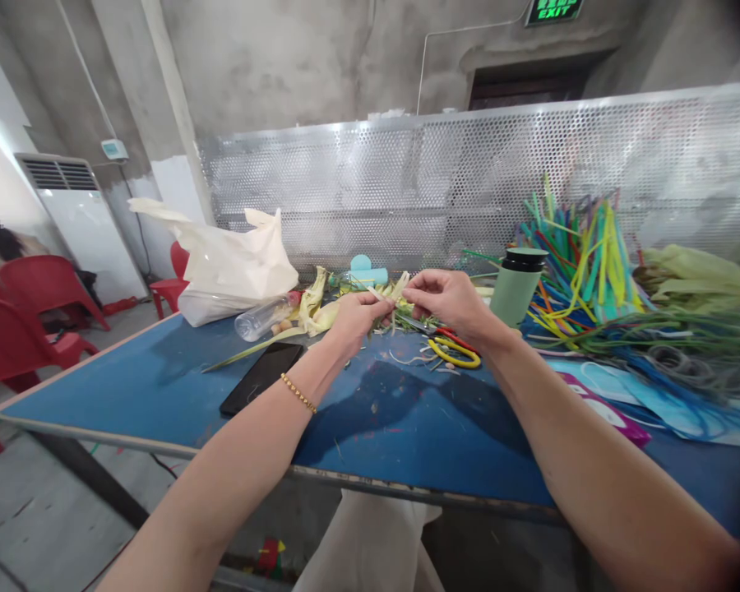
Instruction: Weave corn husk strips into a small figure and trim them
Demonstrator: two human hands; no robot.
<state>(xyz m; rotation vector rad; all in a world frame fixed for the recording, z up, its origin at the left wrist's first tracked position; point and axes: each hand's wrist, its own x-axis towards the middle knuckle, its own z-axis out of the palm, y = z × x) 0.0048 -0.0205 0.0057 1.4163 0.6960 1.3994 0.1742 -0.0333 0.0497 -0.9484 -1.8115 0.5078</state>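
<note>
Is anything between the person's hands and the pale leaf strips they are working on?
Nothing visible: the left hand and right hand both already grip the pale leaf strips directly, above the blue table.

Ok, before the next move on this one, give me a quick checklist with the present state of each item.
1. Left hand grips the pale leaf strip: ok.
2. Right hand pinches the same strip from the other side: ok.
3. Both hands held above the blue table, in full view: ok.
4. Scissors with red and yellow handles lie on the table below the right hand, apart from it: ok.
5. Black phone lies flat beside the left wrist, clear of the hands: ok.
6. Green bottle upright beside the right hand; whether they touch: cannot tell.
</note>
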